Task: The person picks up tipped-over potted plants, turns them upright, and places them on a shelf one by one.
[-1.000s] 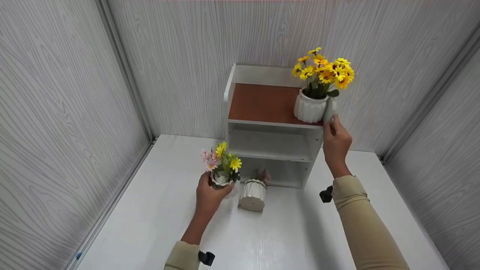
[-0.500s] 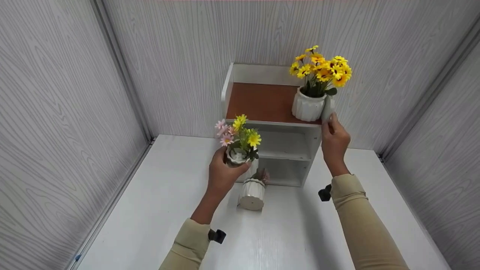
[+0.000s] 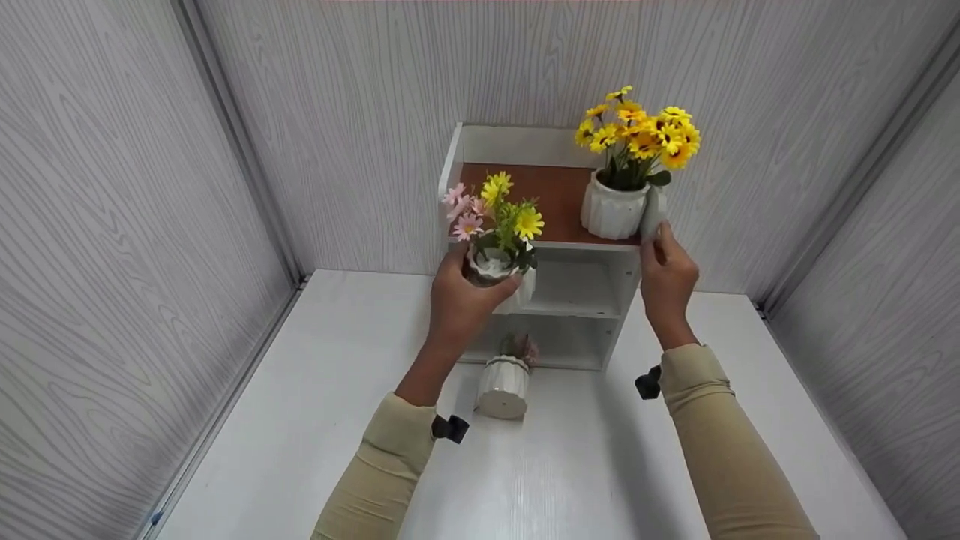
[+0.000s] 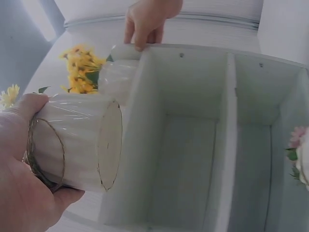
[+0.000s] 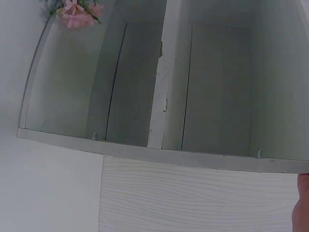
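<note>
Gripped flowerpot (image 4: 77,137), white tabletop (image 3: 337,352), grained walls (image 3: 112,225)

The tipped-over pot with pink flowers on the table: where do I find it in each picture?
Head: low centre, the pot in front of the bottom shelf opening, its base facing us.
Left wrist: cut off by the right edge, a pink bloom showing.
Right wrist: only its pink flowers, top left; the pot itself is out of frame.
Shared landmark: the white shelf unit.
</note>
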`<move>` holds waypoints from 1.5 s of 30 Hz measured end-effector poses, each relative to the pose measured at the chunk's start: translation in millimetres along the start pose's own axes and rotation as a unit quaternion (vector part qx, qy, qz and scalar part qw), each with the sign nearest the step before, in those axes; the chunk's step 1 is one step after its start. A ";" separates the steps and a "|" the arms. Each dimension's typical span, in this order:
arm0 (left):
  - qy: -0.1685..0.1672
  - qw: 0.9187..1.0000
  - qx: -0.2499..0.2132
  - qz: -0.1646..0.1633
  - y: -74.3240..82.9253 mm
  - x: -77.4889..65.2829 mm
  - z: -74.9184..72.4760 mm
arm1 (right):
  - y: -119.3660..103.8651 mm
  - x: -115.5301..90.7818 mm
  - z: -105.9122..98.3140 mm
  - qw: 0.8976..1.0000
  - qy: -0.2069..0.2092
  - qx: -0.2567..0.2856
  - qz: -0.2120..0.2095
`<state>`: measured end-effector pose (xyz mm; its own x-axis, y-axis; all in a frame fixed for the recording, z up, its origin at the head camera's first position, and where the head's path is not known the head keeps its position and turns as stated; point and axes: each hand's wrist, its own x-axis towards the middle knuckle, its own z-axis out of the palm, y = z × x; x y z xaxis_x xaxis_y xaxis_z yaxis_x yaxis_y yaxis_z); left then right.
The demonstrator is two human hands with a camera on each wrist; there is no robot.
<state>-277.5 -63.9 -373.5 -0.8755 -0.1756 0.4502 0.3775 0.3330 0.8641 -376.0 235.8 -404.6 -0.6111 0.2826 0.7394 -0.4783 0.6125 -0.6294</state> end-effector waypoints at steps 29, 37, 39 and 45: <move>-0.027 0.998 0.062 -0.001 29.7 86.9 64.0 | -1.5 -0.8 0.6 1.000 0.010 0.002 -0.014; -0.022 0.996 0.085 -0.005 30.6 102.9 76.5 | -1.1 0.4 0.3 1.000 0.003 0.003 -0.012; -0.020 0.996 0.088 -0.012 30.6 106.3 80.6 | -0.7 1.2 0.7 1.000 0.005 0.003 -0.013; -0.018 0.994 0.100 -0.029 29.0 114.9 90.6 | 0.9 1.7 3.3 0.999 0.020 -0.007 -0.029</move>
<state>-394.5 9.5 -317.1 -0.9061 -0.1674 0.3885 0.2608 0.5020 0.8246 -379.6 234.4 -404.7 -0.5574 0.2751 0.7833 -0.5028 0.6389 -0.5822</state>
